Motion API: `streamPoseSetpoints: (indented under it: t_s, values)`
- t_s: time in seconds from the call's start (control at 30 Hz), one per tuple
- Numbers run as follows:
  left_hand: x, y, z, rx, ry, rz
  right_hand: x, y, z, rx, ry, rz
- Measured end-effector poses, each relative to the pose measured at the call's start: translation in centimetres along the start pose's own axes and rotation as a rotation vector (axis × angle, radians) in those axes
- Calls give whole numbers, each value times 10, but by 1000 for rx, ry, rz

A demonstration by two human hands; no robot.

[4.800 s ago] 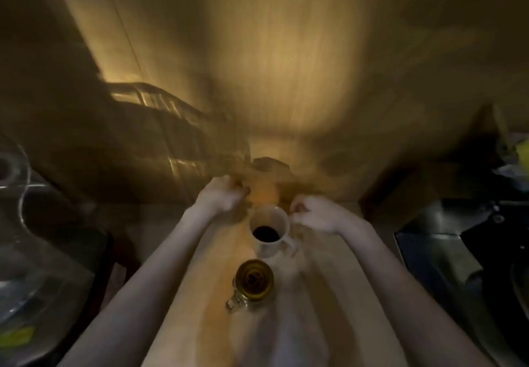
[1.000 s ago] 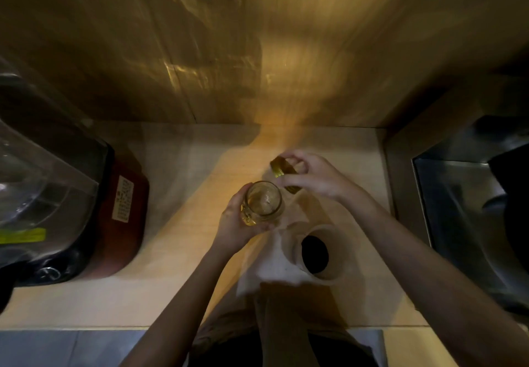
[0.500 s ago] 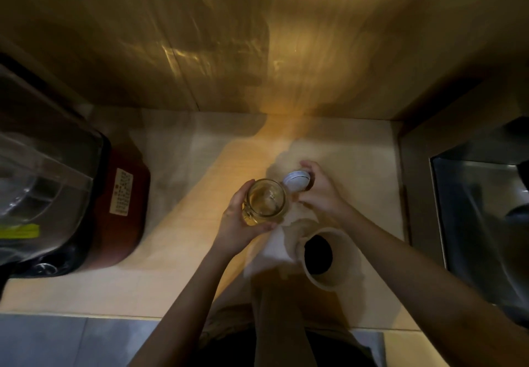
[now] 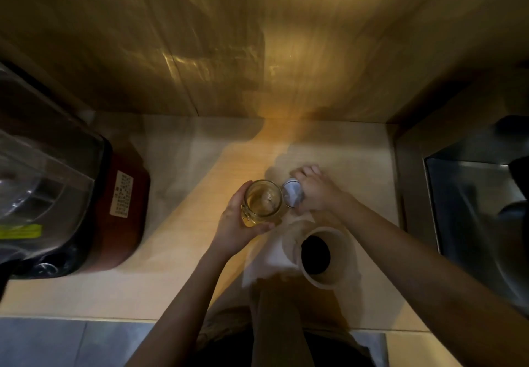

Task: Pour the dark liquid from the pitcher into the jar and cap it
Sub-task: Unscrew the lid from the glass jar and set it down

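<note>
A small glass jar [image 4: 263, 202] stands open-mouthed on the pale counter, and my left hand [image 4: 239, 223] wraps around its left side. Its inside looks amber and clear. Just right of the jar my right hand [image 4: 316, 192] holds the round lid [image 4: 292, 193], pale inner face turned up, low over the counter. In front of both stands a cream pitcher [image 4: 329, 255] with dark liquid [image 4: 315, 254] inside it, its mouth facing up. A white cloth [image 4: 269, 263] lies under the pitcher's left side.
A dark red appliance [image 4: 114, 218] with a clear lid fills the counter's left end. A steel sink [image 4: 481, 223] lies to the right. A wooden wall [image 4: 257, 52] rises behind. The counter's front edge [image 4: 114, 319] runs near my body.
The jar came off the counter's front into my left hand. My right hand took the lid off, turned its pale side up and lowered it beside the jar. The pitcher now stands nearer me.
</note>
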State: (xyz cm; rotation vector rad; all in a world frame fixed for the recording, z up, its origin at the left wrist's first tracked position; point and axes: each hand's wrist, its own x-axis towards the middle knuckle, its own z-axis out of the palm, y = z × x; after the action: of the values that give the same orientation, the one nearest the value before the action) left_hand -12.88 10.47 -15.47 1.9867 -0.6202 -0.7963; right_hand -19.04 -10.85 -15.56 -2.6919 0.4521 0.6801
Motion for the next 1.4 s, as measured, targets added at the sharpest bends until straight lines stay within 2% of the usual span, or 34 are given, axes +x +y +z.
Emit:
streamPoseSetpoints:
  t_s: [0.1, 0.3, 0.47, 0.7, 0.77, 0.93, 1.07, 1.17, 1.4]
  values:
    - [-1, 2, 0, 23, -5, 5, -4, -6, -13, 133, 32, 65]
    - [-2, 11, 0, 55, 1, 6, -35, -12, -40, 585, 134, 133]
    - [-2, 16, -1, 11, 0, -12, -81, -12, -41, 946, 371, 161]
    - [-9, 24, 0, -60, 12, -15, -136, -16, 16, 1283, 699, 416]
    - [-12, 25, 1, -68, 17, -9, -150, -19, 35, 1328, 749, 457]
    - [-16, 27, 3, -97, 30, 11, -171, -26, 76, 1294, 735, 462]
    - [-18, 28, 2, -115, 34, -1, -174, -35, 90, 1208, 716, 525]
    - [-18, 29, 3, -96, 31, 11, -172, -40, 90, 1230, 719, 550]
    - [-12, 18, 0, 139, 27, -78, -160, -42, 73, 1390, 757, 592]
